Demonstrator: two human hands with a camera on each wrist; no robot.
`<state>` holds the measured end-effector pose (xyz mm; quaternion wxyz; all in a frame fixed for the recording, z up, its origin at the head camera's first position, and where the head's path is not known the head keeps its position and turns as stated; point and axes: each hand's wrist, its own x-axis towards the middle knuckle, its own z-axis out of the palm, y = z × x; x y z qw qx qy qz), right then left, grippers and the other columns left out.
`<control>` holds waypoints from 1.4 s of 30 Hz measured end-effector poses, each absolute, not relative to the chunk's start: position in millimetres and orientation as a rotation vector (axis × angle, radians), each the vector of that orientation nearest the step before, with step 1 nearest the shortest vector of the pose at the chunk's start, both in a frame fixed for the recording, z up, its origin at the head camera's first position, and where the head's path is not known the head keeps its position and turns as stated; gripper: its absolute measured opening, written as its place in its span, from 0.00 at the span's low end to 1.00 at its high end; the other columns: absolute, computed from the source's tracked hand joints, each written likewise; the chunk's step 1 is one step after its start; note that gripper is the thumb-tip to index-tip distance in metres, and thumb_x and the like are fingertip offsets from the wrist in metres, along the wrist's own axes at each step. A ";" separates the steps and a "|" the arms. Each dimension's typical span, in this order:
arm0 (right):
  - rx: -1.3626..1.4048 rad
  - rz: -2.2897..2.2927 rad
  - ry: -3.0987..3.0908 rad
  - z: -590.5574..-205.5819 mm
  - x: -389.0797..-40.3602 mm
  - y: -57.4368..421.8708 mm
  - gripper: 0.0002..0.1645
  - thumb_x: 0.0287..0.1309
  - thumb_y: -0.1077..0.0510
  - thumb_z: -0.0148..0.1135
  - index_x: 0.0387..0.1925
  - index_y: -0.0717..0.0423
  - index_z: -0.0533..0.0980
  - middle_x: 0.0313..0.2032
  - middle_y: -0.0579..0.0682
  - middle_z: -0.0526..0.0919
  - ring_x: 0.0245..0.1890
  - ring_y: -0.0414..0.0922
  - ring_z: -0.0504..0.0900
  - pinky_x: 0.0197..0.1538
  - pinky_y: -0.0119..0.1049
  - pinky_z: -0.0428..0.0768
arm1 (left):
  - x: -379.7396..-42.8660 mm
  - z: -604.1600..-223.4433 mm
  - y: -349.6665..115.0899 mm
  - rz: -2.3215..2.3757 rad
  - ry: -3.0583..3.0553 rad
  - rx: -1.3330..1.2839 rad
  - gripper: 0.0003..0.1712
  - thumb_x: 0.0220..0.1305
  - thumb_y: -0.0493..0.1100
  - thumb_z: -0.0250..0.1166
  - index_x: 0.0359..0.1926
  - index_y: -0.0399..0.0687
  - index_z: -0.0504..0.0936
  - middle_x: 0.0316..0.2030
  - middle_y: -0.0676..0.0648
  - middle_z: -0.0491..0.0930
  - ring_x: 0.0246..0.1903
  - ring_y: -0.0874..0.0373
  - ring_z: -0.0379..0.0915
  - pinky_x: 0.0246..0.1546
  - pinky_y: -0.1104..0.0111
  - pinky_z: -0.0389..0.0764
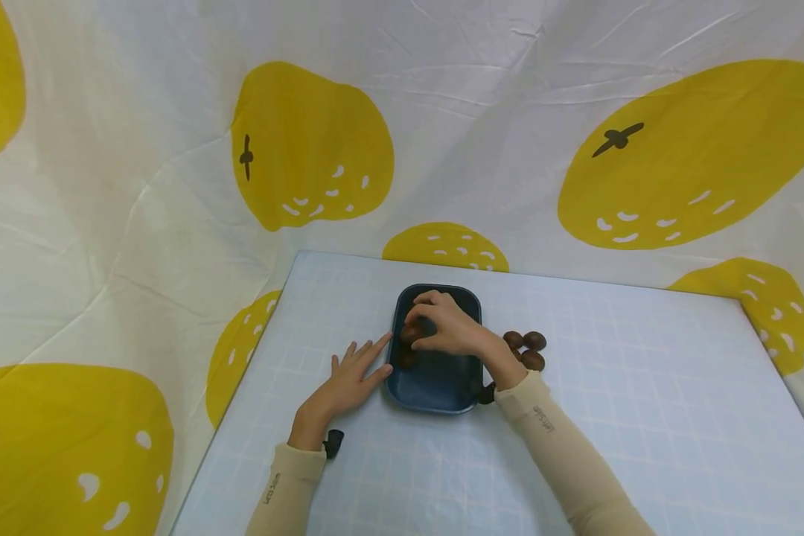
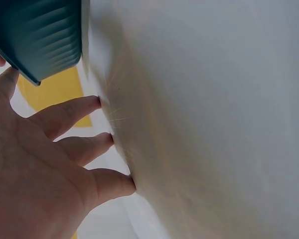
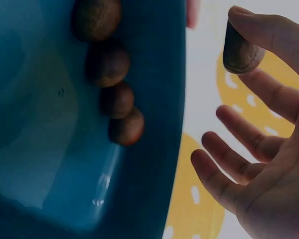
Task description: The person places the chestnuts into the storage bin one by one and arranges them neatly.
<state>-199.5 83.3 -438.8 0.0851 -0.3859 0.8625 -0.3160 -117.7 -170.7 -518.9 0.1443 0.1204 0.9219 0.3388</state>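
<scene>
Over the dark blue tray, my right hand pinches a brown chestnut between thumb and index finger, its other fingers spread. One flat side of this nut shows in the right wrist view. Several more chestnuts lie in a row along one side wall inside the tray; in the head view the right hand partly covers them. My left hand lies at the tray's left side, fingers spread and fairly straight. Its thumb and index finger reach the rim, while the remaining fingertips rest on the table.
Right of the tray, several chestnuts sit in a close cluster on the pale checked tablecloth, partly behind the right wrist. A white curtain with large yellow fruit prints hangs behind and left of the table.
</scene>
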 end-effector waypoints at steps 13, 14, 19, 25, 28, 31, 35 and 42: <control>-1.214 -0.741 2.396 -462.2 -207.4 70.2 0.22 0.51 0.55 0.78 0.50 0.47 0.83 0.63 0.63 0.68 0.63 0.60 0.64 0.62 0.57 0.68 | -115.8 -517.6 -171.3 1.006 2.666 0.363 0.37 0.72 0.73 0.44 0.77 0.83 0.47 0.76 0.42 0.52 0.74 0.33 0.33 0.64 0.30 0.29; -1.208 -0.724 2.387 -462.8 -207.4 69.4 0.22 0.51 0.54 0.78 0.50 0.46 0.83 0.63 0.62 0.68 0.63 0.60 0.64 0.61 0.57 0.69 | -116.1 -517.6 -171.1 1.004 2.670 0.361 0.37 0.71 0.73 0.44 0.77 0.83 0.47 0.76 0.42 0.52 0.75 0.33 0.33 0.64 0.30 0.29; -1.117 -0.646 2.370 -465.5 -205.5 65.6 0.22 0.51 0.52 0.79 0.49 0.38 0.84 0.70 0.62 0.61 0.69 0.62 0.57 0.63 0.67 0.62 | -116.3 -519.1 -170.6 1.003 2.672 0.356 0.37 0.72 0.73 0.44 0.77 0.84 0.46 0.76 0.42 0.52 0.75 0.33 0.32 0.64 0.30 0.29; -1.069 -0.623 2.356 -470.3 -202.5 63.4 0.22 0.48 0.51 0.80 0.47 0.34 0.84 0.74 0.60 0.53 0.73 0.63 0.49 0.64 0.72 0.54 | -113.6 -517.1 -170.6 1.013 2.659 0.363 0.37 0.72 0.72 0.44 0.77 0.83 0.46 0.76 0.42 0.52 0.75 0.33 0.32 0.64 0.30 0.29; -1.079 -0.612 2.365 -472.2 -201.7 63.0 0.22 0.47 0.51 0.81 0.46 0.34 0.85 0.74 0.60 0.53 0.73 0.63 0.49 0.64 0.72 0.55 | -113.0 -515.9 -170.6 1.020 2.663 0.371 0.37 0.72 0.72 0.45 0.78 0.82 0.47 0.76 0.42 0.52 0.74 0.32 0.32 0.63 0.29 0.29; -1.103 -0.579 2.384 -474.6 -200.5 62.2 0.22 0.45 0.50 0.82 0.45 0.34 0.85 0.75 0.61 0.53 0.74 0.64 0.48 0.65 0.71 0.55 | -113.1 -515.1 -170.2 1.020 2.667 0.373 0.37 0.72 0.72 0.44 0.77 0.83 0.47 0.76 0.42 0.52 0.75 0.33 0.32 0.63 0.30 0.29; -1.135 -0.514 2.408 -479.5 -198.5 59.8 0.22 0.44 0.48 0.82 0.45 0.33 0.85 0.75 0.62 0.51 0.74 0.66 0.45 0.66 0.71 0.54 | -113.5 -514.8 -169.5 1.010 2.668 0.368 0.37 0.72 0.73 0.44 0.77 0.83 0.46 0.77 0.43 0.52 0.75 0.33 0.32 0.64 0.30 0.29; -1.105 -0.427 2.448 -479.6 -193.2 54.2 0.21 0.43 0.47 0.83 0.42 0.31 0.85 0.76 0.60 0.52 0.74 0.65 0.45 0.67 0.69 0.52 | -111.9 -515.5 -169.3 1.014 2.675 0.370 0.37 0.73 0.71 0.45 0.78 0.81 0.48 0.76 0.43 0.53 0.74 0.32 0.33 0.63 0.29 0.30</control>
